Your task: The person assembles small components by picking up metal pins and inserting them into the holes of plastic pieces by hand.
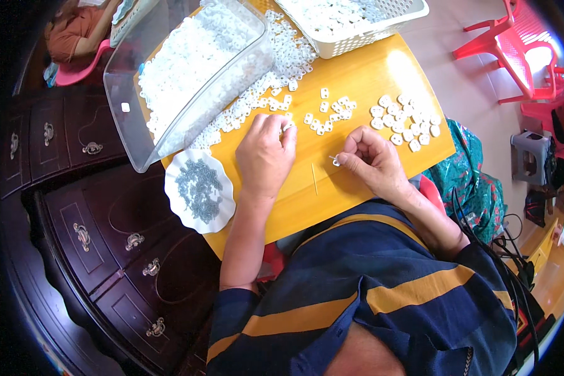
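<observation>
On the yellow bench (363, 75), seen from above thru my head cam, both hands work close together near the front edge. My left hand (266, 153) lies palm down, fingertips resting on a small white plastic piece (287, 127) at the edge of the loose scatter; whether the fingers actually pinch it I can't tell. My right hand (373, 160) sits just to the right, its grip closed: thumb & forefinger pinch a tiny white piece w/ a thin metal pin (334, 160) pointing left, toward the left hand. So the pin's long axis runs roughly left-right, and the right hand is the one on it. A spare thin pin (314, 178) lies on the bench between the hands.

Left of the left hand, a white scalloped dish (200, 191) holds grey pins. Behind it, a clear tub (182, 75) tilts, spilling white pieces. A white basket (357, 22) stands further back. Finished-looking pieces (404, 122) cluster at right. Around: dark wood drawers (106, 238), red plastic chairs (520, 50).
</observation>
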Demonstrator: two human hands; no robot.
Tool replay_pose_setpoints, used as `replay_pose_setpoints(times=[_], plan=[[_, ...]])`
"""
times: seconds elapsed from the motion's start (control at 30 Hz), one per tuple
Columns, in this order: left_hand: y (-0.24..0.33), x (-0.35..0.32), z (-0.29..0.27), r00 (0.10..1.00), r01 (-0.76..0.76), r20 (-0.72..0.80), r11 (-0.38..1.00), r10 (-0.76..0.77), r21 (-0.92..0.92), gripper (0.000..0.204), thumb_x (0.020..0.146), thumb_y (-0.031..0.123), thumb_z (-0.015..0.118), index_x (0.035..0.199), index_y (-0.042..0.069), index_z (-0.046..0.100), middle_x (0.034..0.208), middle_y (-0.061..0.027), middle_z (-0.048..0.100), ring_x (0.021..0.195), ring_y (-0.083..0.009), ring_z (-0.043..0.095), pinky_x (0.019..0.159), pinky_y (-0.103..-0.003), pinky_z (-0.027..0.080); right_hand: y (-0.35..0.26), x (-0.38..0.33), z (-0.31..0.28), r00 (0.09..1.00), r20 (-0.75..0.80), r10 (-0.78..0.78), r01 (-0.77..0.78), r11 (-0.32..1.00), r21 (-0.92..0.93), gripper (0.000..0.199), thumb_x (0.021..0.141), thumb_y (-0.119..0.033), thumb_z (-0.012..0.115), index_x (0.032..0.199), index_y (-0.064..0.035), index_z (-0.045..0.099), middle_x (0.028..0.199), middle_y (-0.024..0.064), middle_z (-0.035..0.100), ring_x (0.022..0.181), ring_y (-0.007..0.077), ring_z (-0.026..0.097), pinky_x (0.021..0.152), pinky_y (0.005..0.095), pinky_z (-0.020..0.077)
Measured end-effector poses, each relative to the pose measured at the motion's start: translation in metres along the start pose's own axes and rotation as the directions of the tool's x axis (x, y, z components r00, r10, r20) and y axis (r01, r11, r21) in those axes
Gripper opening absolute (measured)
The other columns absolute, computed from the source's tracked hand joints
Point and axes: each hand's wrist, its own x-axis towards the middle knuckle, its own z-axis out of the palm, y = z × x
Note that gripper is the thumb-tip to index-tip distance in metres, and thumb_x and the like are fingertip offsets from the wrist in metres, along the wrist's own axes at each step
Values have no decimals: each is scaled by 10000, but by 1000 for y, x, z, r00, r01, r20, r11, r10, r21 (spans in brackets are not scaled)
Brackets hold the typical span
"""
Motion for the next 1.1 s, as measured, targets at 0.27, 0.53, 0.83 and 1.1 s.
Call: replay_pose_setpoints(times=[0.27, 0.53, 0.83, 1.1], plan=[[3, -5, 0, 999, -20, 27, 991, 24, -129, 147, 840, 76, 711, 943, 73, 606, 797, -87, 640, 669, -264, 634, 598, -372, 516, -1, 0, -1, 1000, 11, -19, 19, 999, 50, 111, 924, -33, 672, 954, -30, 564, 807, -43, 567, 721, 12, 521, 629, 188, 435], [13, -15, -12, 941, 340, 283, 530, -187, -777, 182, 928, 20, 652, 1103, -20, 624, 897, 22, 626, 680, 7, 514, 582, -180, 441, -5, 0, 1, 1000, 15, -6, 5, 996, 92, 120, 924, -36, 678, 960, -29, 563, 811, -48, 567, 728, 6, 523, 638, 184, 441], [21, -24, -14, 911, 405, 407, 344, -71, -847, 232, 917, -48, 623, 1147, -18, 617, 913, 21, 627, 745, 5, 557, 677, -163, 459, -4, -1, 2, 1000, 5, -22, 22, 994, 106, 125, 923, -34, 683, 963, -28, 564, 806, -47, 566, 724, 5, 521, 631, 185, 438], [26, -27, -8, 924, 355, 382, 420, -21, -835, 242, 886, -39, 649, 1125, -2, 631, 899, 14, 638, 754, -12, 583, 684, -180, 482, -6, -3, 4, 999, 4, -47, 46, 989, 138, 124, 923, -23, 681, 967, -30, 566, 810, -45, 572, 730, 5, 529, 633, 183, 445]])
